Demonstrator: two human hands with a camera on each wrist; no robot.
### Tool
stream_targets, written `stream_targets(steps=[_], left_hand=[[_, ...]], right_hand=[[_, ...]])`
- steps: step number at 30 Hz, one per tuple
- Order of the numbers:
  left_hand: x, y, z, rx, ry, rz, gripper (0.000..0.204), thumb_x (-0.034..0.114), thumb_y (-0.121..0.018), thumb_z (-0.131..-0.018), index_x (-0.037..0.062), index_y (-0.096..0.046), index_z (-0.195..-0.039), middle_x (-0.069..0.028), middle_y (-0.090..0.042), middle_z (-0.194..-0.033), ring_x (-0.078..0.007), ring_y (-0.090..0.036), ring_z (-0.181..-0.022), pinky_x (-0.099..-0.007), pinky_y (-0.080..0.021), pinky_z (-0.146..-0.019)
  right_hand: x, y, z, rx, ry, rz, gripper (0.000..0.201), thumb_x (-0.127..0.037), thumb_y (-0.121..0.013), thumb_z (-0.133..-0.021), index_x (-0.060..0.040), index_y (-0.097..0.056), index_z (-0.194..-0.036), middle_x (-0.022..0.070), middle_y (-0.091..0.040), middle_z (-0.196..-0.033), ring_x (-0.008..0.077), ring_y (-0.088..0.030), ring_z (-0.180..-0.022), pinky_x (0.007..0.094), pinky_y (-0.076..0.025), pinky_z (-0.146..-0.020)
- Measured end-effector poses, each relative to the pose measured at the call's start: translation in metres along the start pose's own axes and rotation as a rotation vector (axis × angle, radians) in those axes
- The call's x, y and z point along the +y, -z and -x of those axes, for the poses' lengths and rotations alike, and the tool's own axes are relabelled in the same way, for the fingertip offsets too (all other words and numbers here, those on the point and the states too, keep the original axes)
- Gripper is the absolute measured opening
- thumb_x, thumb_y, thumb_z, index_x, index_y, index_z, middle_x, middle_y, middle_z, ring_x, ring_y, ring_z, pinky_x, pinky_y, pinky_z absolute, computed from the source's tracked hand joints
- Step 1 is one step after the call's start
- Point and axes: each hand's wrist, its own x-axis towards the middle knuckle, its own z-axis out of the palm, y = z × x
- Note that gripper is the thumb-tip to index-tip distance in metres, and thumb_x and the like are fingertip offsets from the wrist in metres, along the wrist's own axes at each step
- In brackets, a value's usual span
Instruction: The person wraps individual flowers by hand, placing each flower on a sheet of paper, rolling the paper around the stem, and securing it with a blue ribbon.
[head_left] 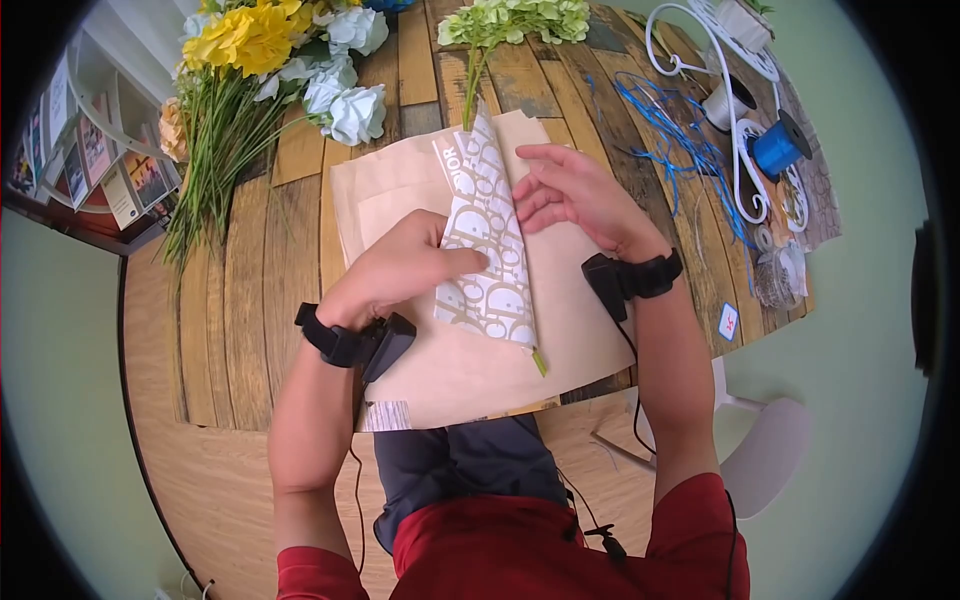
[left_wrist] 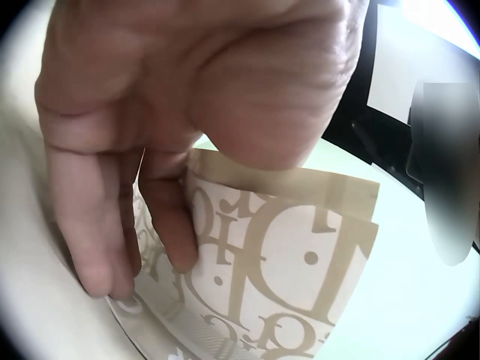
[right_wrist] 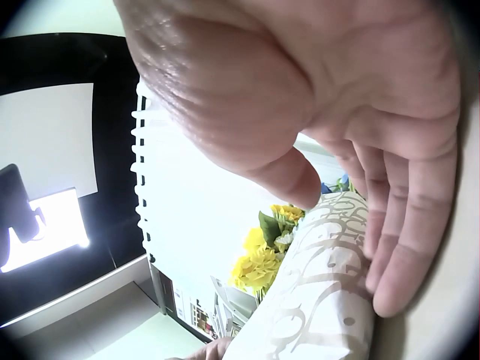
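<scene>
My left grip (head_left: 405, 262) pinches the printed paper cone (head_left: 500, 225); my right grip (head_left: 588, 200) extends loose fingers alongside. Only the head view shows frilly green blooms (head_left: 512, 22).

Pale green painted walls (head_left: 865, 150) flank a light wood-grain floor (head_left: 225, 480), where a white rounded-back chair (head_left: 770, 455) stands beside a table of mixed brown wooden planks (head_left: 250, 330), a rack of printed booklets (head_left: 120, 190) sits near a white folded curtain (head_left: 145, 40), and a bright rectangular light panel (right_wrist: 56, 232) glows.
</scene>
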Motion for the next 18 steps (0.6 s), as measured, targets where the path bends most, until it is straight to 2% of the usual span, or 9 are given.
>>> stream_targets(steps=[2,4,5,7,8,10,18], left_hand=[[0.006,0.005,0.001,-0.013,0.016,0.002,0.025,0.012,-0.067,-0.087,-0.0073,-0.068,-0.103,-0.0057,-0.071,-0.090,-0.0087,-0.064,-0.075,-0.0230,-0.051,-0.067],[0.021,0.010,0.006,0.026,0.275,-0.124,0.028,0.010,-0.065,-0.087,-0.0070,-0.065,-0.110,-0.0077,-0.071,-0.096,-0.0106,-0.067,-0.081,-0.0230,-0.053,-0.070],[0.012,0.014,0.002,0.027,0.274,-0.124,0.028,0.010,-0.065,-0.087,-0.0070,-0.065,-0.110,-0.0077,-0.071,-0.096,-0.0106,-0.067,-0.081,-0.0230,-0.053,-0.070],[-0.012,0.021,-0.008,-0.048,0.135,0.141,0.034,0.010,-0.063,-0.088,-0.0057,-0.060,-0.118,-0.0093,-0.070,-0.104,-0.0135,-0.068,-0.088,-0.0249,-0.055,-0.076],[-0.015,0.023,-0.008,-0.047,0.134,0.141,0.034,0.010,-0.063,-0.088,-0.0057,-0.060,-0.118,-0.0093,-0.070,-0.104,-0.0135,-0.068,-0.088,-0.0249,-0.055,-0.076],[-0.015,0.024,-0.007,-0.067,0.147,0.227,0.038,0.009,-0.062,-0.088,-0.0052,-0.056,-0.123,-0.0108,-0.067,-0.112,-0.0151,-0.067,-0.094,-0.0274,-0.055,-0.081],[-0.001,0.014,-0.002,-0.041,0.042,0.364,0.040,0.008,-0.063,-0.087,-0.0055,-0.054,-0.124,-0.0117,-0.066,-0.113,-0.0170,-0.067,-0.098,-0.0298,-0.055,-0.084]], right_hand=[[0.002,-0.002,0.001,0.066,-0.100,0.095,0.052,-0.025,-0.052,-0.099,0.0101,-0.039,-0.134,0.0192,-0.062,-0.100,0.0250,-0.067,-0.087,0.0347,-0.060,-0.075],[-0.002,-0.004,0.004,0.033,-0.144,0.106,0.049,-0.026,-0.052,-0.098,0.0100,-0.042,-0.130,0.0186,-0.062,-0.099,0.0249,-0.068,-0.086,0.0347,-0.060,-0.074],[-0.004,-0.006,0.006,0.003,-0.189,0.118,0.047,-0.026,-0.052,-0.098,0.0099,-0.045,-0.127,0.0180,-0.062,-0.097,0.0248,-0.068,-0.084,0.0348,-0.061,-0.072],[-0.007,-0.010,0.008,-0.039,-0.220,0.124,0.044,-0.026,-0.052,-0.098,0.0096,-0.047,-0.123,0.0172,-0.063,-0.096,0.0247,-0.069,-0.082,0.0351,-0.061,-0.072],[-0.007,-0.013,0.008,-0.081,-0.251,0.132,0.041,-0.026,-0.051,-0.098,0.0093,-0.049,-0.119,0.0164,-0.063,-0.094,0.0245,-0.069,-0.080,0.0353,-0.061,-0.072],[-0.007,-0.016,0.008,-0.088,-0.264,0.131,0.041,-0.027,-0.052,-0.098,0.0090,-0.050,-0.117,0.0158,-0.063,-0.093,0.0243,-0.069,-0.079,0.0353,-0.061,-0.072],[0.000,-0.012,0.004,-0.066,-0.276,0.047,0.038,-0.027,-0.053,-0.097,0.0068,-0.052,-0.113,0.0141,-0.063,-0.095,0.0227,-0.068,-0.079,0.0342,-0.061,-0.071]])
